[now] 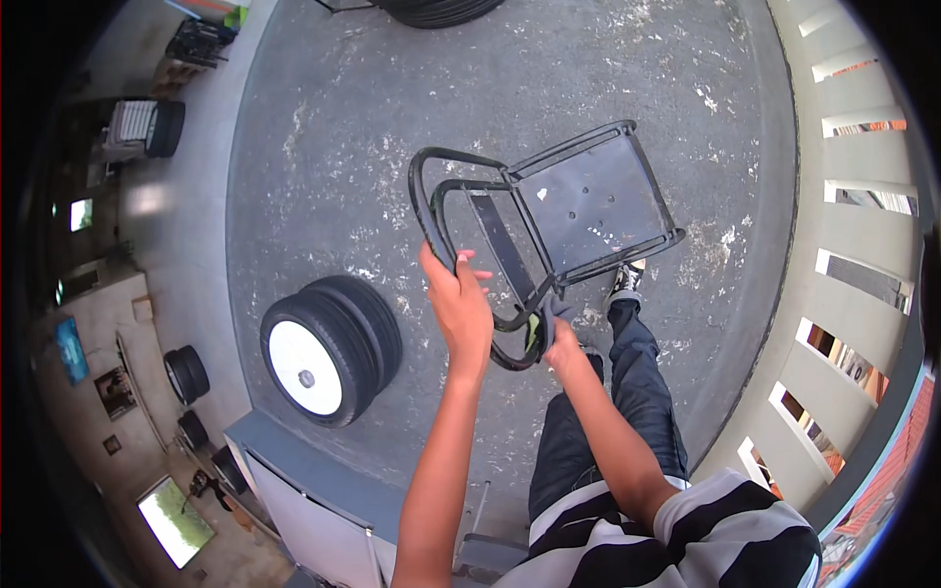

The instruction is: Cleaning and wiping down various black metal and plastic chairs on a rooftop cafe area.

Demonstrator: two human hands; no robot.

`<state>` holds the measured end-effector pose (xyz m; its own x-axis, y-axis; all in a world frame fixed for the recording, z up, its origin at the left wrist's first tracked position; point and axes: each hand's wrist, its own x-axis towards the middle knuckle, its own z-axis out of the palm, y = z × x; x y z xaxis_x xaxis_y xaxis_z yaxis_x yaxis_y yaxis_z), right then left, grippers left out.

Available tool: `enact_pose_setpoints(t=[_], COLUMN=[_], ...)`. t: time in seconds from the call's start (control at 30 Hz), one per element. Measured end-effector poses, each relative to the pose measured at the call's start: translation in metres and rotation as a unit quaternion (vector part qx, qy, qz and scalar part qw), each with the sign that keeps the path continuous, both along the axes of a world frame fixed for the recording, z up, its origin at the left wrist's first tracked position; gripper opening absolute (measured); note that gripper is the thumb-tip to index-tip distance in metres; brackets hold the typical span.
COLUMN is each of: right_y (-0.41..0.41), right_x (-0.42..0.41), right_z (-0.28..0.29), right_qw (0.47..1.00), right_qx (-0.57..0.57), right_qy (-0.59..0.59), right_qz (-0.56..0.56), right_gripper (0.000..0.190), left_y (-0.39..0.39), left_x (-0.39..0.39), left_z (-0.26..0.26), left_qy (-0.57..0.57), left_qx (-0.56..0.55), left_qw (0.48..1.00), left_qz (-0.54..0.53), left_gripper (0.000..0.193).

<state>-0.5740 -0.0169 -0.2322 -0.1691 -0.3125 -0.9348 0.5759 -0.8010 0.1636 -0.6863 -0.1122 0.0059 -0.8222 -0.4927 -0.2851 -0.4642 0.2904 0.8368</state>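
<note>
A dark metal chair frame [424, 192] with worn paint is in front of me, held at its bent tube end. Its flat square panel [614, 195] shows several small holes and pale scuffs, and a flat crossbar [502, 246] spans the tubes nearby. My left hand [462, 312] is wrapped around the outer tube. Lower down, my right hand [562, 339] presses a grey cloth [546, 327] with a green patch around the tube near a corner. Part of the tube is hidden by the cloth and fingers. Whether the frame touches the floor, I cannot tell.
Two tyres [360, 323], one with a white wheel face, stand left on the worn grey floor [353, 184]. Another tyre [441, 11] is at the top edge. A slotted wall [867, 220] runs along the right. My shoe [625, 283] is beside the frame.
</note>
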Motion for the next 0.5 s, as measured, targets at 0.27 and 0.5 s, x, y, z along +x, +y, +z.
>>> enact_pose_setpoints(t=[0.27, 0.5], right_y=[0.007, 0.006], right_x=[-0.015, 0.02], right_z=[-0.1, -0.114], right_qw=[0.986, 0.957], right_qx=[0.081, 0.277], right_qy=[-0.026, 0.085], right_qz=[0.141, -0.006], right_gripper=[0.032, 0.048], left_y=[-0.004, -0.025], left_x=[0.005, 0.024], left_z=[0.009, 0.013], left_qy=[-0.01, -0.05], left_qx=[0.006, -0.018], left_qw=[0.999, 0.994], left_qz=[0.034, 0.095], left_gripper=[0.035, 0.037])
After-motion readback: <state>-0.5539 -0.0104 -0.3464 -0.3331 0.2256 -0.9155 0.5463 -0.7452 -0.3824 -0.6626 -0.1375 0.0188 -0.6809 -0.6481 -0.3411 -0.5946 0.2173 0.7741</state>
